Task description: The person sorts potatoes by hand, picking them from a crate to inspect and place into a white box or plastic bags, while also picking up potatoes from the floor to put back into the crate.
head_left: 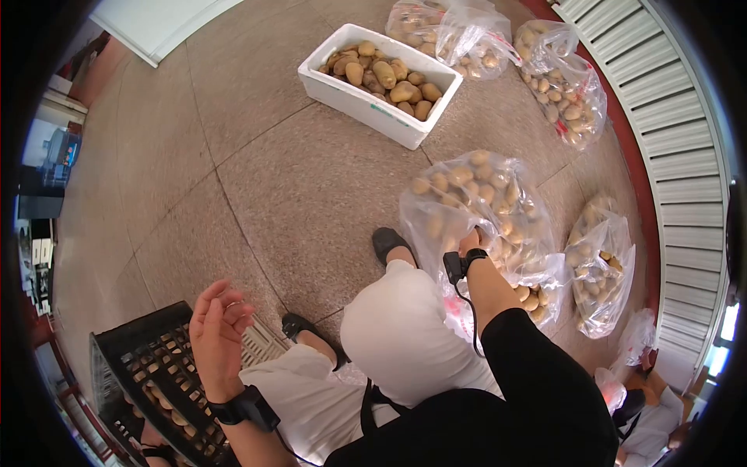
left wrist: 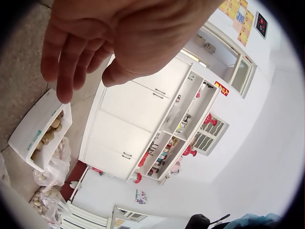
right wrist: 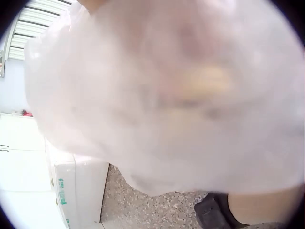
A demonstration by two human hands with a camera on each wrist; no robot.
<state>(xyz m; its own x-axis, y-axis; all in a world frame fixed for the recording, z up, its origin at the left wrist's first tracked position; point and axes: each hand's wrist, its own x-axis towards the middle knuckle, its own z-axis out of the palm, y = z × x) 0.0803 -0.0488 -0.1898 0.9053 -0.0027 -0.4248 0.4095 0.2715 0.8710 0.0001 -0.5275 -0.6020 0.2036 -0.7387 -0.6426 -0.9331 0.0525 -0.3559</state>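
Observation:
My right hand reaches down into a large clear plastic bag full of potatoes on the floor. Its fingers are hidden among plastic and potatoes, and I cannot tell whether they grip one. In the right wrist view the bag's blurred film covers most of the picture, with a yellowish patch behind it. My left hand hangs in the air beside a black slatted crate that holds potatoes. In the left wrist view that hand has loosely bent fingers and nothing in them.
A white foam box of potatoes stands further ahead. More bags of potatoes lie along the right, including one bag near the ribbed white radiator. Another person is at the lower right. White cabinets show in the left wrist view.

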